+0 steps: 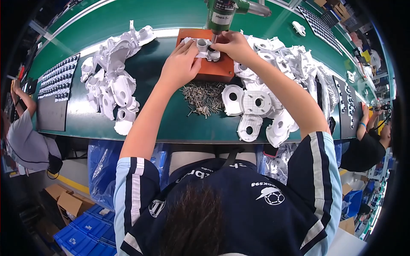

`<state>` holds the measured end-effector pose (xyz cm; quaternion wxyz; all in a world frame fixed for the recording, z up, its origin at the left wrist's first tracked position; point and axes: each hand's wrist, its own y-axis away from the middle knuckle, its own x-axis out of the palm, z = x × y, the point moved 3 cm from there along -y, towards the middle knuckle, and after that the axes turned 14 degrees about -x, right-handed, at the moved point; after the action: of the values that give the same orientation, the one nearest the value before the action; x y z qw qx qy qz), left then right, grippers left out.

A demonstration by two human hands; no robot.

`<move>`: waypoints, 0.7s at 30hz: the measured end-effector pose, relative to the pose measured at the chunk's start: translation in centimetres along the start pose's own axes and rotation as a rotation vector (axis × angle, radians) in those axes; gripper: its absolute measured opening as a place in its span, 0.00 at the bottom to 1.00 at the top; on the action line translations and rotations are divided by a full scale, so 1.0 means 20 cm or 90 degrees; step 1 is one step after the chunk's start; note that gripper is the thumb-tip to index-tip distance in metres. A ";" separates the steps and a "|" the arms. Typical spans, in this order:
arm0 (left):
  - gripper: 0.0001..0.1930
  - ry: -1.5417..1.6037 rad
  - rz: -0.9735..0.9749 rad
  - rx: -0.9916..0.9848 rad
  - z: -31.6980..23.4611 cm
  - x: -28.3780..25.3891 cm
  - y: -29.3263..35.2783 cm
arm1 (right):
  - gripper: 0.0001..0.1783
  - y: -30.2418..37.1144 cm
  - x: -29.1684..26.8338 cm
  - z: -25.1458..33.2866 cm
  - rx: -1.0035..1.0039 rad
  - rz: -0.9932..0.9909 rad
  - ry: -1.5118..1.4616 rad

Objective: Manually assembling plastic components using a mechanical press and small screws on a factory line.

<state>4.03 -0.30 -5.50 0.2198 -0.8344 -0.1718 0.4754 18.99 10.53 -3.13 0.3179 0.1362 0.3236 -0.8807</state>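
A white plastic part (201, 46) with a round upright collar rests on an orange block (217, 72), under the ram of a green bench press (218, 19). My left hand (181, 65) grips this part from its left side, fingers laid along it. Beside the ram tip, my right hand (235, 47) has thumb and fingers pinched together at the part's right side; whatever is between them is hidden. A loose heap of small metal pins (204, 99) lies on the green table just in front of the block.
White plastic parts are heaped at the left (117, 72) and right (258, 102) of the block. A tray of small dark pieces (60, 79) lies far left. Other people work at both sides. Blue crates (87, 228) stand on the floor at lower left.
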 end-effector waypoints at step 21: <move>0.10 0.025 -0.014 0.040 -0.08 0.04 -0.06 | 0.14 -0.67 -1.06 -0.27 0.080 -0.140 -0.266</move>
<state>5.78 0.74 -4.72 0.2542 -0.8346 -0.1615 0.4613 26.58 32.03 8.78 0.2713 -0.0652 0.2082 -0.9374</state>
